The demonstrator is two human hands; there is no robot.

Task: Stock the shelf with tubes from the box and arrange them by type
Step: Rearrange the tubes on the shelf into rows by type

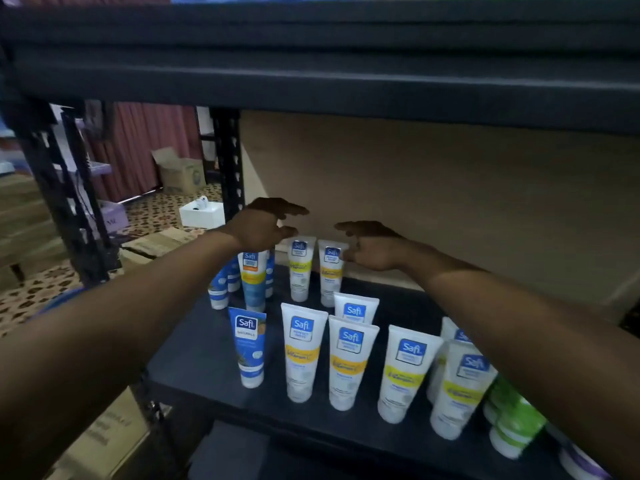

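Note:
Several Safi tubes stand cap-down on the black shelf (194, 372). White tubes with yellow bands (303, 351) fill the middle and right. A blue Naturals tube (247, 344) stands at the front left, with more blue tubes (221, 285) behind it. At the back stand two white-yellow tubes (300, 268). My left hand (265, 221) hovers open above the back-left tubes, holding nothing. My right hand (372, 247) is open, its fingertips at the top of the rear right tube (330, 271). The box is not in view.
Green-and-white tubes (512, 414) stand at the shelf's right end under my right forearm. The upper shelf board (311, 64) hangs low overhead. A brown back panel (450, 202) closes the rear. Cardboard boxes (180, 174) and a white box (202, 213) lie on the patterned floor at left.

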